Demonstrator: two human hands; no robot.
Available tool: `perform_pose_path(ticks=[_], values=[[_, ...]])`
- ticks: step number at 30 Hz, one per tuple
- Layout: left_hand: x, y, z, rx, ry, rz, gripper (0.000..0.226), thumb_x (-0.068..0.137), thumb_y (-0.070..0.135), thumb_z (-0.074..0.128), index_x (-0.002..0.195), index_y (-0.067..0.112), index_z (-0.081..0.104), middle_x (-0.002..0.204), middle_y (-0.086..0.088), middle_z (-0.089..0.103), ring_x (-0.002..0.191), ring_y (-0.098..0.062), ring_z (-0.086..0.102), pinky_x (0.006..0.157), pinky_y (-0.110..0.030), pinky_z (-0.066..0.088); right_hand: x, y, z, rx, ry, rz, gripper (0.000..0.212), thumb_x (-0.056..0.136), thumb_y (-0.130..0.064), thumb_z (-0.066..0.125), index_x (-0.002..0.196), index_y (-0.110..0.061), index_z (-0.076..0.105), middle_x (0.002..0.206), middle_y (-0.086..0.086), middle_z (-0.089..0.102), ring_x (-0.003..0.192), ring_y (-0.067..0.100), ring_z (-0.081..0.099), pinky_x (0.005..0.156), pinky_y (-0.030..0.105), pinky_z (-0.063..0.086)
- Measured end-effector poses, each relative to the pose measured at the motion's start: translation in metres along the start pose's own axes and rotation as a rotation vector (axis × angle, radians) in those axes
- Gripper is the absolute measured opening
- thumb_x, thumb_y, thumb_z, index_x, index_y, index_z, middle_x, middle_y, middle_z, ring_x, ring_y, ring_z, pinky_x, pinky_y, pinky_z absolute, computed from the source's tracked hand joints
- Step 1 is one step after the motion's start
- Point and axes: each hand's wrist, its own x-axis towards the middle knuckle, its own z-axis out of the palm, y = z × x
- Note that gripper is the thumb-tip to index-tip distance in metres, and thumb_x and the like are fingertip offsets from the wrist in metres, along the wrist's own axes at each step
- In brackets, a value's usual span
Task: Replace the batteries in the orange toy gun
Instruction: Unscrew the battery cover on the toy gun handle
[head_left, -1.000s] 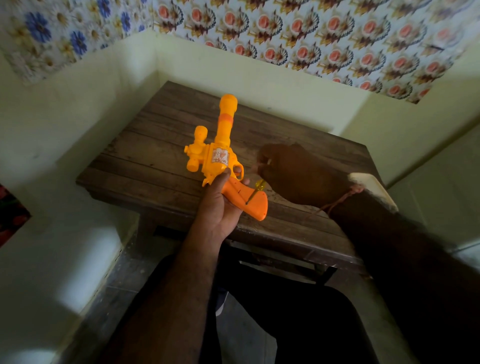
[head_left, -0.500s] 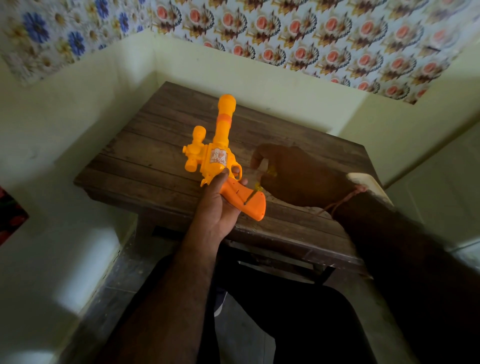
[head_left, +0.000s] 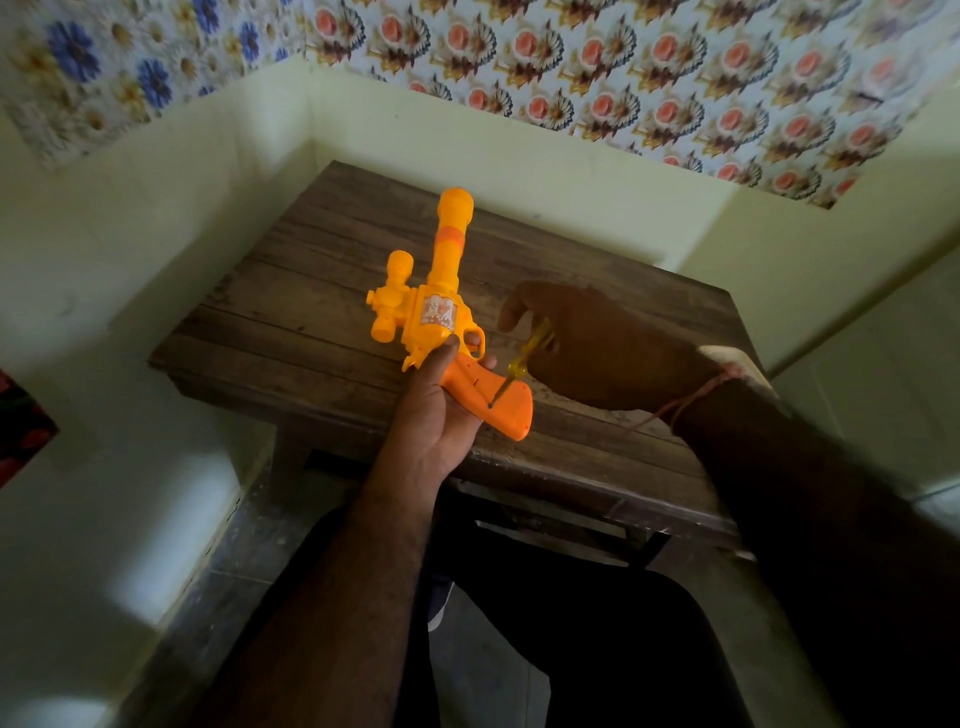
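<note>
Your left hand (head_left: 431, 415) grips the orange toy gun (head_left: 441, 312) above the table's (head_left: 311, 291) near edge; your right hand (head_left: 597, 348), at 3 o'clock, holds a screwdriver (head_left: 519, 366) against its grip.

Bench (head_left: 322, 291) top bare on left and far sides, open to a reach. Walls (head_left: 218, 171) closed it in at left and rear. Toy gun (head_left: 441, 322) and both hands occupied near centre; pale object (head_left: 727, 358) at right edge, possibly resting there.
</note>
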Motion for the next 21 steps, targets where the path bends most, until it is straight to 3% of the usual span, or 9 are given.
perform_pose_path(ticks=[5,8,10,14,17,19,21], values=[[0.0021,-0.0013,-0.0018,-0.026,0.006,-0.011,0.053,0.097,0.024,0.056,0.147,0.023,0.039,0.111,-0.004,0.062,0.106,-0.027,0.058,0.099,-0.054,0.045,0.0000,-0.0028,0.0044,-0.021,0.024,0.020,0.017,0.089,-0.031,0.061,0.101,-0.020,0.056,0.078,-0.015,0.051,0.070,0.003,0.051,0.056,0.017,0.035],[0.0010,-0.0006,-0.0007,-0.008,0.002,0.005,0.047,0.098,0.024,0.052,0.144,0.025,0.041,0.105,-0.001,0.062,0.091,-0.021,0.060,0.083,-0.047,0.050,0.0001,-0.0027,0.0061,-0.155,0.097,-0.029,0.017,0.097,-0.024,0.047,0.102,-0.012,0.058,0.081,-0.002,0.060,0.075,0.018,0.059,0.061,0.028,0.039],[0.0002,-0.0009,0.0005,-0.004,0.002,0.007,0.045,0.100,0.025,0.051,0.144,0.026,0.041,0.103,0.000,0.062,0.090,-0.020,0.061,0.078,-0.044,0.051,0.0000,-0.0019,0.0041,-0.086,0.063,-0.021,0.016,0.093,-0.018,0.050,0.107,-0.015,0.057,0.076,-0.008,0.056,0.071,0.013,0.055,0.062,0.028,0.040],[-0.0006,0.0005,0.0022,-0.025,0.019,-0.003,0.049,0.098,0.024,0.053,0.145,0.025,0.041,0.107,-0.003,0.063,0.090,-0.018,0.065,0.081,-0.044,0.054,0.0004,-0.0034,0.0020,0.062,0.002,0.007,0.028,0.083,-0.013,0.061,0.110,-0.020,0.056,0.082,-0.013,0.052,0.072,0.003,0.050,0.058,0.017,0.039],[-0.0007,-0.0001,0.0018,-0.018,0.011,-0.004,0.051,0.098,0.024,0.054,0.147,0.023,0.040,0.115,-0.006,0.060,0.098,-0.022,0.061,0.085,-0.048,0.053,-0.0001,-0.0052,0.0047,0.031,0.045,-0.011,0.017,0.088,-0.020,0.059,0.105,-0.017,0.056,0.077,-0.017,0.047,0.069,-0.001,0.047,0.056,0.014,0.034],[-0.0007,0.0003,0.0013,-0.019,0.020,0.000,0.054,0.097,0.024,0.055,0.148,0.023,0.038,0.113,-0.006,0.061,0.094,-0.022,0.061,0.080,-0.046,0.055,-0.0002,-0.0063,0.0063,-0.044,0.079,-0.016,0.012,0.095,-0.023,0.051,0.101,-0.014,0.056,0.075,-0.013,0.053,0.068,0.002,0.052,0.056,0.019,0.036],[-0.0013,0.0005,0.0024,-0.026,0.030,-0.004,0.054,0.097,0.025,0.056,0.148,0.023,0.038,0.109,-0.004,0.061,0.089,-0.020,0.062,0.077,-0.045,0.054,-0.0003,-0.0060,0.0068,-0.114,0.098,-0.022,0.014,0.096,-0.020,0.047,0.103,-0.013,0.057,0.083,-0.001,0.063,0.074,0.016,0.060,0.061,0.027,0.043]])
